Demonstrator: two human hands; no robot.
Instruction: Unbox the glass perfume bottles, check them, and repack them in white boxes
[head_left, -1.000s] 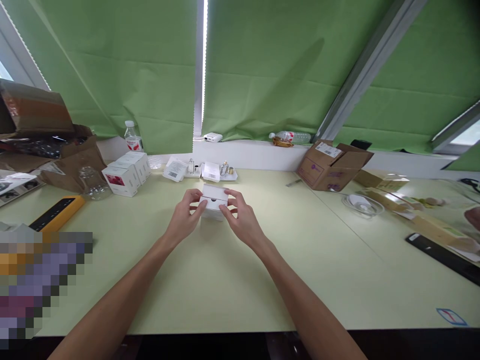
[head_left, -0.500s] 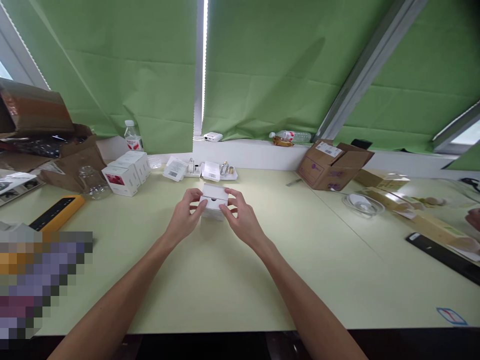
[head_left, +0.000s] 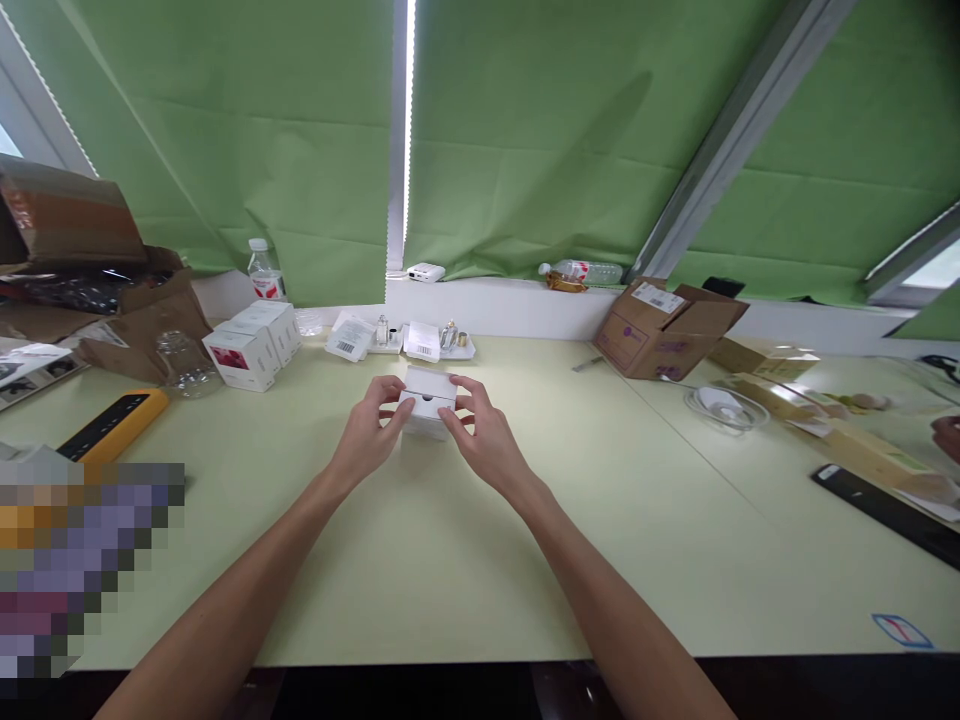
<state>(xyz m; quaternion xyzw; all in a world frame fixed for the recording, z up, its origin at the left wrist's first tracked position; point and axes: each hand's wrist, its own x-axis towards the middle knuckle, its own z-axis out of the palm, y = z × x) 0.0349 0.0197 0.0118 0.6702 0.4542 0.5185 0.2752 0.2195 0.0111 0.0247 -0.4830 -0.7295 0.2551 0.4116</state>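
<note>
A small white carton [head_left: 426, 410] is held between my two hands near the middle of the table. Its top flap stands raised at the back, and a dark thumb notch shows along the front edge of the opening. My left hand [head_left: 373, 425] grips the left side, thumb at the front corner and fingers behind. On the right side, my right hand [head_left: 484, 430] pinches it the same way. What lies inside the carton I cannot make out. Beyond it are white trays with small glass bottles [head_left: 448, 338] and barcoded white packs [head_left: 422, 341].
White boxes [head_left: 244, 360], a plastic bottle [head_left: 265, 270] and opened brown cartons [head_left: 142, 320] stand at the left. A yellow-and-black tool case [head_left: 116, 425] lies nearer. To the right are a cardboard box [head_left: 667, 330], a coiled cable [head_left: 726, 408] and a black bar [head_left: 885, 510]. Another person's hand [head_left: 946, 437] shows at the right edge.
</note>
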